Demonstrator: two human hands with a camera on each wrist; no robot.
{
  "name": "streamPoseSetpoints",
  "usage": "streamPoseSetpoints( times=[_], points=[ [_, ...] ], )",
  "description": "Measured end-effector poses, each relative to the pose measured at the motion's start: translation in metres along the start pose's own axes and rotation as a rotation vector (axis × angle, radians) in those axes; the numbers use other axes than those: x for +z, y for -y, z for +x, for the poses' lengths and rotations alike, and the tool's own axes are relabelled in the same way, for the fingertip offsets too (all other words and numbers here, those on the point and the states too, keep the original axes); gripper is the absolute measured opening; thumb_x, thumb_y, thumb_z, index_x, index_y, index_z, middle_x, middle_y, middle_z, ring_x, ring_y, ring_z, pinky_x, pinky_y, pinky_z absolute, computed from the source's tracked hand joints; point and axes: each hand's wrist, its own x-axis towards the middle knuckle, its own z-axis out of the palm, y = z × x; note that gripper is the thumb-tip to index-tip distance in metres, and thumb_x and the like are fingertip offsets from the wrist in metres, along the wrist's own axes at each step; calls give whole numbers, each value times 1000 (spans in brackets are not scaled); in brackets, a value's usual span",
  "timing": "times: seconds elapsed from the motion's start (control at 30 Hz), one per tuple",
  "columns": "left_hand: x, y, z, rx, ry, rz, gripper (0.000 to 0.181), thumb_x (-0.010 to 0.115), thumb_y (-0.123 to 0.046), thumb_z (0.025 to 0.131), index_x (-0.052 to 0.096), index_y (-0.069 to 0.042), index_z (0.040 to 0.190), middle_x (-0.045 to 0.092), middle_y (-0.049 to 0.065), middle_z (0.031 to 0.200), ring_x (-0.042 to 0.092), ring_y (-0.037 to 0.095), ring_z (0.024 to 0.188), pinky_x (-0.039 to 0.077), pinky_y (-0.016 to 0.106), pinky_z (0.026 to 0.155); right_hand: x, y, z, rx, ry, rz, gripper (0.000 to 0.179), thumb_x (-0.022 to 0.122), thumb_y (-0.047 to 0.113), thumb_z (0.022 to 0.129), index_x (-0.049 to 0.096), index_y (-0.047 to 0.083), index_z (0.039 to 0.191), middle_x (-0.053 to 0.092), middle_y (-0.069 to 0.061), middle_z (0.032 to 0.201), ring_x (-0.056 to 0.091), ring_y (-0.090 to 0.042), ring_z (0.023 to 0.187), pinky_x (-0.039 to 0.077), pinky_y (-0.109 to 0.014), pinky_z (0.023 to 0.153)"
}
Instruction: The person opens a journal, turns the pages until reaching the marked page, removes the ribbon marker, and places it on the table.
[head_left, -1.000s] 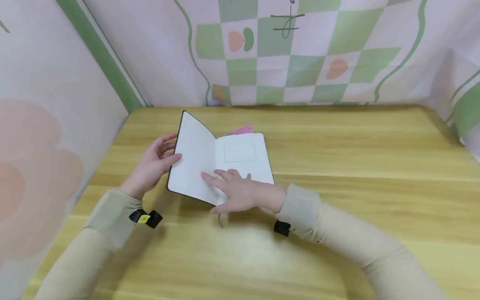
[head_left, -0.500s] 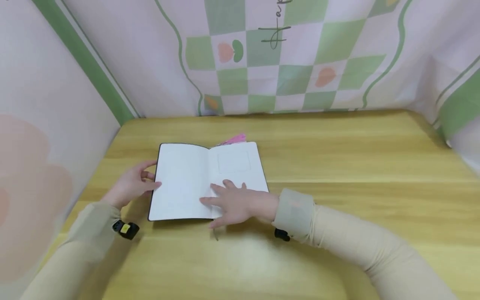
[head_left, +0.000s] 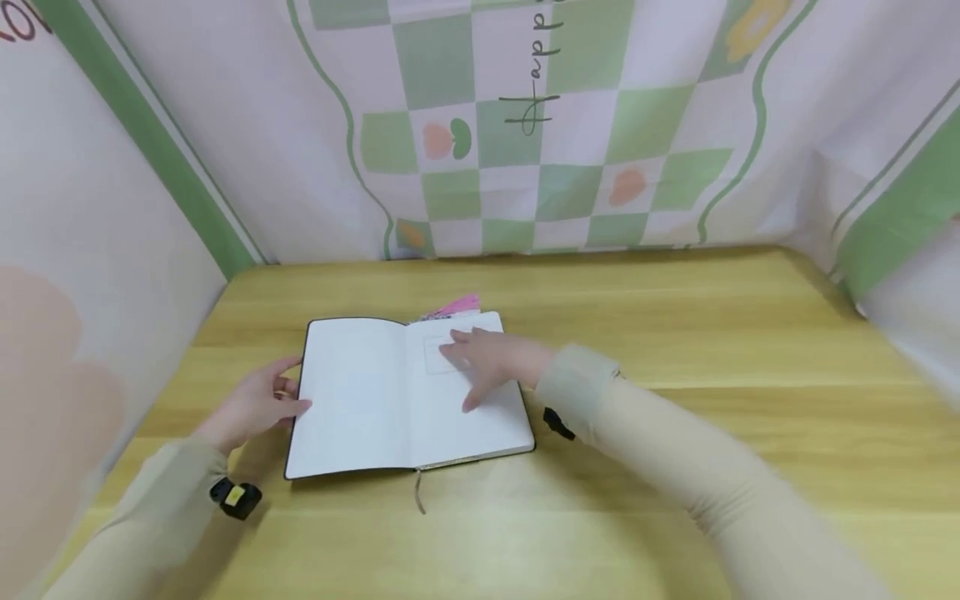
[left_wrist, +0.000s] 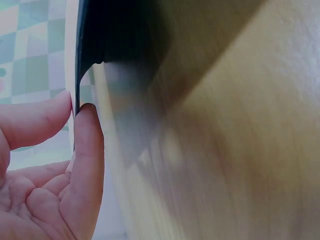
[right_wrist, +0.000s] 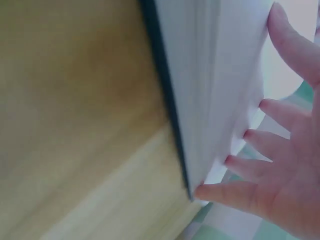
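A dark-covered notebook [head_left: 352,400] lies spread on the wooden table, its white pages facing up. A printed rectangle shows on the right page, partly behind my right hand [head_left: 487,358]. That hand's spread fingertips touch the page, as the right wrist view shows along the thick page block [right_wrist: 200,75]. At the left edge, my left hand [head_left: 253,407] pinches the front cover [left_wrist: 90,45] between thumb and finger, holding its edge a little above the table. From the notebook's lower end trails a thin ribbon bookmark [head_left: 419,493].
A pink tassel [head_left: 461,305] sticks out behind the notebook's top edge. The wooden table [head_left: 675,333] extends to the right and toward the front. Behind it hangs a checkered curtain [head_left: 517,158], with more fabric on the left side.
The raised left cover has come down, lowered by my left hand, so the notebook lies flatter. My right hand has moved from the spine up and right across the right page.
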Motion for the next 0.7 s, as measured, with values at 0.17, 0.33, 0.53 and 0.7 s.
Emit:
streamPoseSetpoints(
  times=[0.17,0.33,0.53,0.7],
  points=[
    [-4,4,-1,14,-7,6,76,61,-9,91,13,1,150,50,12,99,53,14,78,54,27,68,-8,-17,21,30,1,-80,103,72,46,79,12,6,152,6,-15,157,8,-35,145,11,-49,117],
    [-9,-5,4,32,-18,14,75,60,-10,92,13,-2,151,51,13,101,53,13,79,54,26,69,-23,-33,28,97,-27,-40,105,73,47,78,9,9,152,9,-9,158,8,-28,146,3,-56,115],
    [-8,-5,5,24,-13,16,75,61,-10,92,15,-1,150,52,13,100,53,12,80,54,26,70,-27,-44,30,196,-68,-5,100,75,49,75,21,13,151,19,-7,157,15,-32,144,0,-61,113],
    [-4,3,2,6,-1,21,76,62,-10,91,15,1,150,52,12,97,53,12,77,54,25,67,-19,-45,31,184,-110,-11,93,76,51,73,32,17,148,28,-4,154,17,-34,143,4,-59,114]
  ],
)
